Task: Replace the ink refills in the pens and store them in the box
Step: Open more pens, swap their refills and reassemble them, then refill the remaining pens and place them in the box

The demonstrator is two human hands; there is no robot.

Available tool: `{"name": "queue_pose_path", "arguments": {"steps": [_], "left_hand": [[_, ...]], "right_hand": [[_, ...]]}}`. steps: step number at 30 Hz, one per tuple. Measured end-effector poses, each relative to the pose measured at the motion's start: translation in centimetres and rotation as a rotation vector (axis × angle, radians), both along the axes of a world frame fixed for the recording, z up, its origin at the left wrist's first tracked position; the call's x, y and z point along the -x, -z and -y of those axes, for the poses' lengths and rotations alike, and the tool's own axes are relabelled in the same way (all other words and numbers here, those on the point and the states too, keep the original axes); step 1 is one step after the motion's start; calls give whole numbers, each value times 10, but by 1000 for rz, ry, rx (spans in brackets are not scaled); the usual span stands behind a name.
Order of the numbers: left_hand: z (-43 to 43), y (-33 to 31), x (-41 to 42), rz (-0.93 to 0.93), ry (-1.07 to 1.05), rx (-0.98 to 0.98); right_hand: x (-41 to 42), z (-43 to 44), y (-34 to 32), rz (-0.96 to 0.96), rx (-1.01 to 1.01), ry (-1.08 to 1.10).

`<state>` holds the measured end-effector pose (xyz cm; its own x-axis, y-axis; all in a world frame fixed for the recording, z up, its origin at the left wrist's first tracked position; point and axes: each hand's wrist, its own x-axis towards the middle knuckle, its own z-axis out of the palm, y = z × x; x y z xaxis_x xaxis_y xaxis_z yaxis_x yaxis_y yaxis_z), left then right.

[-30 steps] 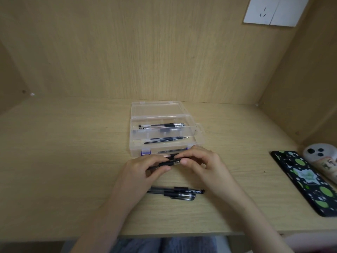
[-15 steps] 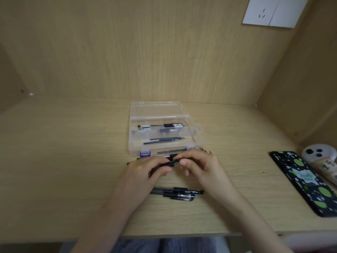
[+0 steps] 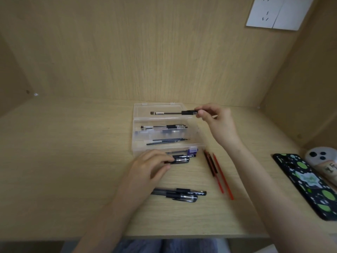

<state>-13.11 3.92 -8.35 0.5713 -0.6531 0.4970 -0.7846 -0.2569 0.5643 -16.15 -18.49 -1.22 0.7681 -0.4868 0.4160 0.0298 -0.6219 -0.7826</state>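
Observation:
A clear plastic box (image 3: pixel 135 136) lies open on the desk. Inside it are a black pen (image 3: pixel 164 127) and thin dark refills (image 3: pixel 166 141). My right hand (image 3: pixel 217 121) pinches the tip end of a black pen (image 3: pixel 173 113) and holds it level above the box's lid. In front of the box, my left hand (image 3: pixel 147 166) pinches a black pen cap (image 3: pixel 179 161). Two more black pen parts (image 3: pixel 180 194) lie near the desk's front edge. Red refills (image 3: pixel 218 173) lie to the right of the box.
A phone in a black and green case (image 3: pixel 308 185) lies at the right edge, with a grey phone (image 3: pixel 321 159) beyond it. Wooden walls close in the back and both sides. A white socket plate (image 3: pixel 279 12) is on the back wall.
My hands have parted. The right hand lifted the pen up and back over the box lid. The left hand stayed by the box front with the cap. Red refills now show.

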Motion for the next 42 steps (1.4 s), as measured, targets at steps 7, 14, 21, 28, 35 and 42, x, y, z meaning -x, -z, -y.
{"name": "queue_pose_path", "arguments": {"steps": [7, 14, 21, 28, 35, 42], "left_hand": [[5, 9, -6, 72, -58, -135], [6, 9, -5, 55, -53, -127], [2, 0, 3, 35, -110, -6], [2, -4, 5, 69, -86, 83], [2, -1, 6, 91, -81, 14], [2, -4, 13, 155, -111, -35]], "right_hand": [[-44, -13, 11, -63, 86, -33], [-56, -9, 35, -205, 138, -33], [4, -33, 28, -45, 178, -124], [49, -51, 46, -93, 55, -266], [55, -67, 58, 14, -149, -341], [61, -68, 61, 51, -180, -316]]}}
